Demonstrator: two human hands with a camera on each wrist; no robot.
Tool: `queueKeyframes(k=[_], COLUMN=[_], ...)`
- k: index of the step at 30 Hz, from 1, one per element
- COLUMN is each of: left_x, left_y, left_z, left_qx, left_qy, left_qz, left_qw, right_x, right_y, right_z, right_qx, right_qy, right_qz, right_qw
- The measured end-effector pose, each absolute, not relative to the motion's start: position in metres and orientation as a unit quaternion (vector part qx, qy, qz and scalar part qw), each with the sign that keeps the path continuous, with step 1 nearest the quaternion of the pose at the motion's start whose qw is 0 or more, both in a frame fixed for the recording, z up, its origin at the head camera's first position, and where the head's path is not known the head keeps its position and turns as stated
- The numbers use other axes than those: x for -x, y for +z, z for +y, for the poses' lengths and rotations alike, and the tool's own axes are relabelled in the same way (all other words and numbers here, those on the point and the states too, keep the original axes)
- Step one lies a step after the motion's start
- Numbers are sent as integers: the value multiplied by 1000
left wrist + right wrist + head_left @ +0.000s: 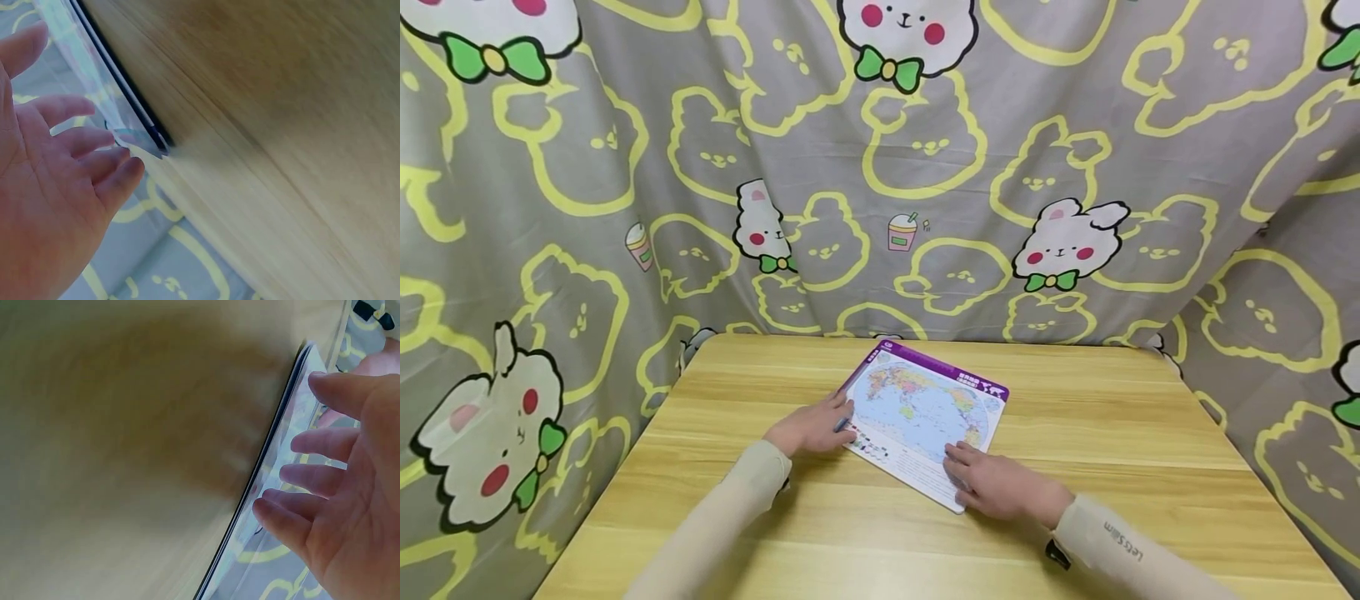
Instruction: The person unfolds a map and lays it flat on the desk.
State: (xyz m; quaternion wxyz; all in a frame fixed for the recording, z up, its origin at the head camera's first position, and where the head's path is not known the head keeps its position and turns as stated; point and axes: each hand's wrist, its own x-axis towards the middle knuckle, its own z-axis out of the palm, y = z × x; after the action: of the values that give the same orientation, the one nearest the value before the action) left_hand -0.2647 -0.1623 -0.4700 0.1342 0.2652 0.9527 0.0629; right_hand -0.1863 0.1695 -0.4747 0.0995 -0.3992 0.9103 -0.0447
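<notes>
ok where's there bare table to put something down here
Bare wood runs along the table's right side beyond the map, along its left side past the left hand, and in a strip behind the map toward the curtain. The middle is crowded: both hands, right hand included, rest on the map.

Home corner: wooden table (1097,433), cartoon-rabbit bedsheet backdrop (1000,167).

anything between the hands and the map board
Nothing visible. The left hand rests at the map board's left edge and the right hand lies on its near corner, both with straight fingers.
</notes>
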Motion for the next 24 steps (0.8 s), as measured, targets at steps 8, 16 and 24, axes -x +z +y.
queueKeyframes(k=[8, 16, 24], left_x=[266, 265, 264], left_y=[-474, -473, -472], left_z=[-166, -166, -167], left_qx=[-268, -261, -267], left_qy=[60, 67, 67], left_qz=[951, 951, 950], left_qw=[141, 151, 150], right_x=[180, 175, 174], right_y=[-477, -476, -476], right_z=[164, 162, 160], right_qx=[409, 412, 408], right_qy=[-32, -29, -20], right_qz=[906, 906, 907], right_qw=[103, 98, 103])
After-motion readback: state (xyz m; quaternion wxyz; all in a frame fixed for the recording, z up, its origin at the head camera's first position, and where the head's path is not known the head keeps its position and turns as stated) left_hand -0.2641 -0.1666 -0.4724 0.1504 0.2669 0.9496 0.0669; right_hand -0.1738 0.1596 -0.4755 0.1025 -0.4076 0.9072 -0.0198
